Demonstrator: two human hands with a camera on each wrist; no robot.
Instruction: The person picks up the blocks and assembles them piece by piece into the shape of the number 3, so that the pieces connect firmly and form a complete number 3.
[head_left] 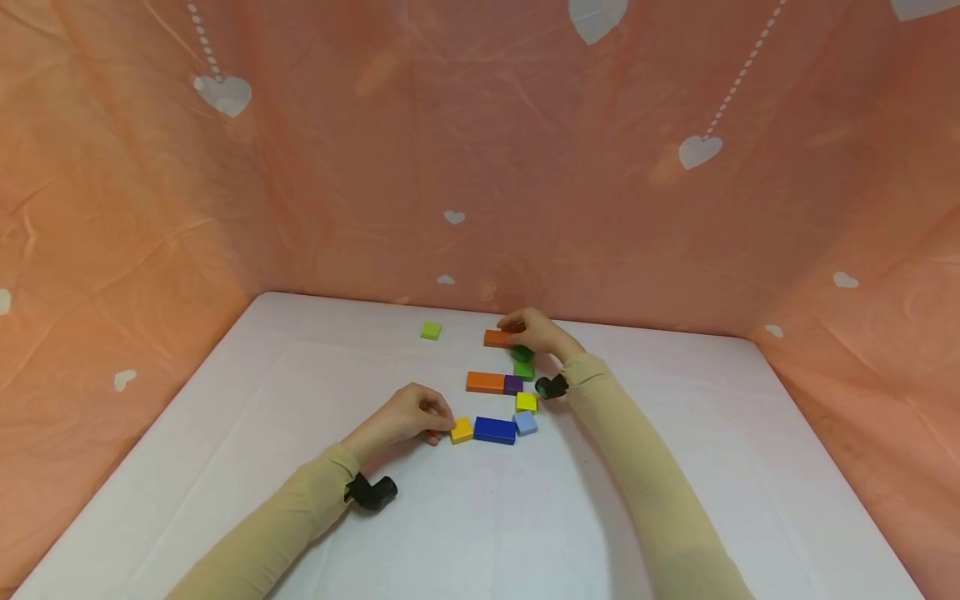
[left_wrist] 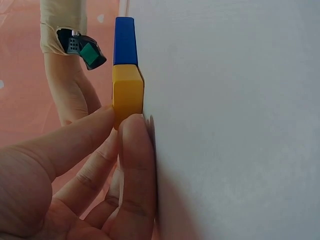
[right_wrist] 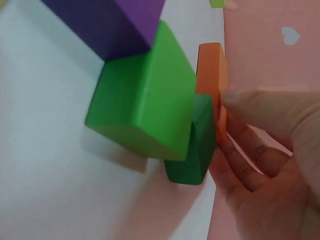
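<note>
Several coloured wooden blocks form a figure on the white table. At its near left end, my left hand pinches a yellow-orange block between thumb and finger; a blue block adjoins it. My right hand grips the far orange block near its right end, partly covering it. Against that block lies a dark green block, followed by a bright green block. Nearer me are a purple block, a second orange block, a yellow block and a slightly turned light blue block.
A lime green block lies apart at the back left of the white table. Pinkish-orange cloth with white hearts encloses the back and sides. Each wrist carries a small black camera.
</note>
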